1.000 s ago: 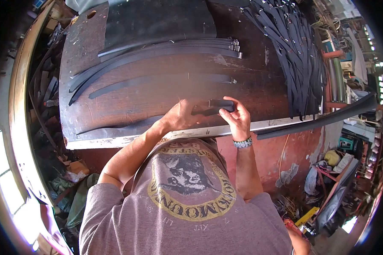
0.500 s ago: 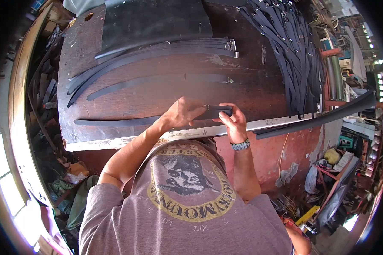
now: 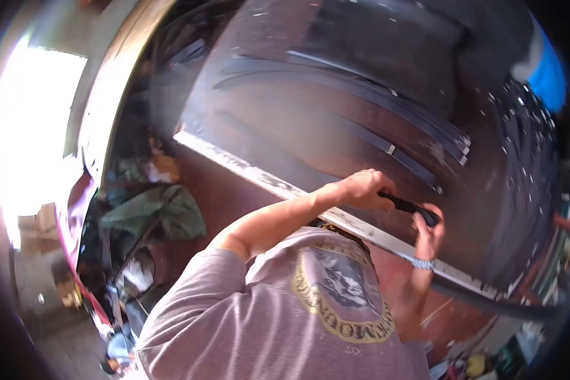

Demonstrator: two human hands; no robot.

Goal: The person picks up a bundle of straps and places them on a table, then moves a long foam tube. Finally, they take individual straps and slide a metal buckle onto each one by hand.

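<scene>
Held strap: a short, dark length of strap (image 3: 406, 205) spans the two hands, above the surface (image 3: 259, 120) and near its pale front edge (image 3: 386, 239).
Left hand: the hand (image 3: 366, 188) has its fingers curled over the strap's left end, gripping it (the knuckles hide the fingertips).
Right hand: the hand (image 3: 430, 227) pinches the strap's other end, thumb on the near side and fingers on the far side.
Wrist: a braided bracelet (image 3: 423, 263) circles the right one.
Lone strap: beyond the hands, one strap (image 3: 415, 166) lies flat, with a pale piece across it and what seems to be a buckle at its right end, though blur softens it.
Row of straps: farther off, several straps (image 3: 418, 118) lie side by side, metal ends to the right.
Sheet: a broad, dark sheet (image 3: 380, 50) lies beyond that row.
Heap: many dark straps (image 3: 525, 164) with small, bright fittings are massed at the right.
</scene>
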